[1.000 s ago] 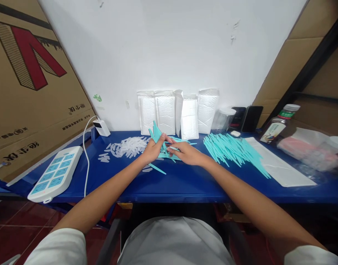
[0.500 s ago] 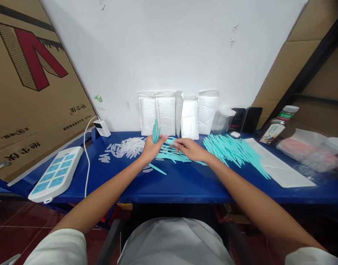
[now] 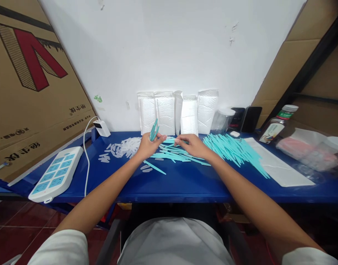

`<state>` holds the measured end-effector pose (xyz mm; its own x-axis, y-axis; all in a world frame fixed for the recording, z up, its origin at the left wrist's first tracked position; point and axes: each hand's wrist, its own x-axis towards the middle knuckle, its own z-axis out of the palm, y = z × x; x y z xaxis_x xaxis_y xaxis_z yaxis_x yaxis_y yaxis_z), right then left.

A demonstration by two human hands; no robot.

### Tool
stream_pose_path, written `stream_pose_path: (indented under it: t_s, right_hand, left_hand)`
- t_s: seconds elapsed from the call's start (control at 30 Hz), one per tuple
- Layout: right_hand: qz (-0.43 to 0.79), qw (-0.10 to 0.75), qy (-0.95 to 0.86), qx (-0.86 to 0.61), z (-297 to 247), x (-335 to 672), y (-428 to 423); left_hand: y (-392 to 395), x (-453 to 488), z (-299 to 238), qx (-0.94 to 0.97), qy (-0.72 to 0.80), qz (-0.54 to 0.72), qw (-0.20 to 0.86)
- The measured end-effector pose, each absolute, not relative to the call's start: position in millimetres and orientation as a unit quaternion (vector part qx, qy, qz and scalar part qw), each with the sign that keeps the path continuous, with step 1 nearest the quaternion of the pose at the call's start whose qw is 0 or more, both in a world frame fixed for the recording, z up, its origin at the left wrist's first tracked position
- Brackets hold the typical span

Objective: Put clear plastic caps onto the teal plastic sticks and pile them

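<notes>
My left hand (image 3: 150, 145) is closed around several thin teal eyebrow razors (image 3: 154, 129), whose ends stick up above the fingers. Facing it, my right hand (image 3: 191, 145) pinches the end of another teal razor (image 3: 170, 141) that spans the gap between both hands. Its tip at the right fingers is too small to make out. Below the hands lies a loose spread of teal razors (image 3: 175, 157). A heap of small clear plastic covers (image 3: 127, 148) is left of my left hand. To the right of my right hand is a larger pile of teal razors (image 3: 229, 149).
White padded envelopes (image 3: 164, 114) lean on the wall behind the blue table (image 3: 169, 187). At left are a power strip (image 3: 57, 175) and a cabled charger (image 3: 102, 127). A clear jar (image 3: 223, 120), phones (image 3: 251, 119), a bottle (image 3: 277, 125) and a white sheet (image 3: 284, 171) stand or lie at right.
My left hand has shifted slightly left and its razors have tilted. My right hand has turned a little, with a teal razor now showing between the hands.
</notes>
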<state>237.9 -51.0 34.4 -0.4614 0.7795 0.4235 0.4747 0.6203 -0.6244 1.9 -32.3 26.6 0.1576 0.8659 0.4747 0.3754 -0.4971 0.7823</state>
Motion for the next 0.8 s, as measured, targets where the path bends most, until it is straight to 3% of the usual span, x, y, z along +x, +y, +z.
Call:
stream_pose_path:
  t_s: [0.13, 0.3, 0.47, 0.57, 0.67, 0.8]
  right_hand:
    - [0.164, 0.354, -0.818, -0.423, 32.2, 247.9, -46.2]
    - [0.086, 0.336, -0.801, -0.488, 27.7, 255.3, -41.1]
    - [0.079, 0.328, -0.803, -0.492, 24.3, 256.8, -37.4]
    - [0.077, 0.331, -0.799, -0.496, 24.4, 257.1, -36.9]
    - [0.105, 0.352, -0.787, -0.495, 27.6, 255.9, -38.5]
    - [0.237, 0.391, -0.753, -0.473, 30.7, 248.4, -42.5]
  left_hand:
    - [-18.3, -21.1, 36.2, 0.725, 0.492, 0.454, 0.164]
    - [1.6, -64.7, 45.4, 0.751, 0.596, 0.281, -0.041]
    - [17.2, -96.5, 44.5, 0.733, 0.653, 0.180, -0.063]
    - [19.5, -100.0, 45.8, 0.727, 0.656, 0.200, -0.040]
    - [15.0, -87.9, 48.0, 0.739, 0.603, 0.298, 0.045]
    - [-2.7, -50.5, 43.0, 0.707, 0.452, 0.419, 0.346]
